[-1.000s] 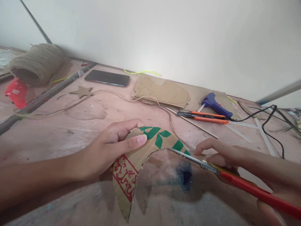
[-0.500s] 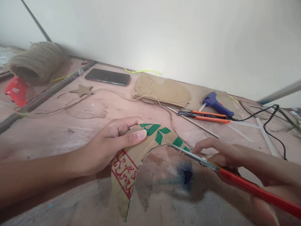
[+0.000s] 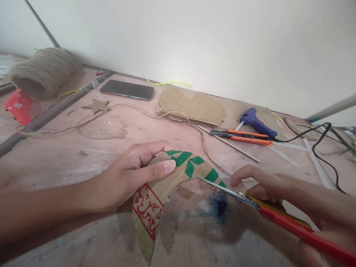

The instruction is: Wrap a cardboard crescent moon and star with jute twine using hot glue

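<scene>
A curved, crescent-like piece of brown cardboard (image 3: 164, 181) with green and red printing is pinched in my left hand (image 3: 139, 170), thumb on top and fingers behind. My right hand (image 3: 275, 196) is wrapped round red-handled scissors (image 3: 289, 221), its index finger extended forward along them. The blades lie at the inner edge of the cardboard's right arm, with their tips near the top of the curve. The lower end of the cardboard points down toward me, over the table.
Behind lie a phone (image 3: 127, 90), a cardboard star (image 3: 96, 106), stacked cardboard (image 3: 191, 105), a blue glue gun (image 3: 257, 122) with a black cord, an orange cutter (image 3: 241, 137) and a thin stick (image 3: 239, 149). A twine roll (image 3: 44, 72) and red object (image 3: 19, 107) sit left.
The cardboard has shifted slightly down and tilted in my left hand. My right hand and the scissors have moved slightly down, and a yellow inner part of the handles shows more.
</scene>
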{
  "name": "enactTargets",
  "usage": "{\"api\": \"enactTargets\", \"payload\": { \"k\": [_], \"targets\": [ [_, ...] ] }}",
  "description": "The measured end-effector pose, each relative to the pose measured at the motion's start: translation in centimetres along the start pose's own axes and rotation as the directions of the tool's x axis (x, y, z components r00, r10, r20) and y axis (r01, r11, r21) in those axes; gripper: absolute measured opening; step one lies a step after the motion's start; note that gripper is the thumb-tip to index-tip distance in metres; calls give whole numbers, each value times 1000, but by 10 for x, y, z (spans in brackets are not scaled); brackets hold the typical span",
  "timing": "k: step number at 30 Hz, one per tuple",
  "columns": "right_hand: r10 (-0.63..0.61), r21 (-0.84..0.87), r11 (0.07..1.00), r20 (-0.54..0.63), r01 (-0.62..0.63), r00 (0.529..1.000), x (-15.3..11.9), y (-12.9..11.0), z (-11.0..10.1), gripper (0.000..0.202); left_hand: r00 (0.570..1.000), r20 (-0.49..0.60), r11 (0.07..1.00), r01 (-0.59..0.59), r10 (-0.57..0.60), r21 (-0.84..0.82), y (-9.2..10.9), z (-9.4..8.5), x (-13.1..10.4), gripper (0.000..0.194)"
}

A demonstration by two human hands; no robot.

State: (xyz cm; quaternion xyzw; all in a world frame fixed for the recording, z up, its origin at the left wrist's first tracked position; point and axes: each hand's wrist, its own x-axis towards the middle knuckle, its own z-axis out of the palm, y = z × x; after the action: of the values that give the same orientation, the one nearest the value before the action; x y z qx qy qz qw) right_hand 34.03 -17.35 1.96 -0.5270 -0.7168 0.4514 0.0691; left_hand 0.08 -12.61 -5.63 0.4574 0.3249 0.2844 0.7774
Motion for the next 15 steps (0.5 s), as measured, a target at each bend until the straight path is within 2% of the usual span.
{"api": "enactTargets", "payload": {
  "k": [3, 4, 9, 13, 15],
  "targets": [
    [17, -47, 999, 65, -14, 998, -3, 12, 0, 48, 1000, -11, 999, 0, -1, -43, 0, -1, 2, 23],
    [33, -70, 997, 55, -29, 998, -5, 15, 0, 50, 1000, -13, 998, -1, 1, -61, 0, -1, 3, 23],
    [73, -68, 995, 14, -72, 997, -4, 12, 2, 49, 999, 13, 993, -29, 31, -111, -1, -1, 6, 16],
    [27, -29, 999, 90, -25, 996, 2, 2, 1, 51, 999, 12, 991, -41, 42, -129, 1, 0, 6, 14],
    [20, -48, 999, 44, -18, 999, 2, 5, -1, 51, 999, 4, 993, -41, 41, -109, 2, 1, 6, 16]
  ]
}}
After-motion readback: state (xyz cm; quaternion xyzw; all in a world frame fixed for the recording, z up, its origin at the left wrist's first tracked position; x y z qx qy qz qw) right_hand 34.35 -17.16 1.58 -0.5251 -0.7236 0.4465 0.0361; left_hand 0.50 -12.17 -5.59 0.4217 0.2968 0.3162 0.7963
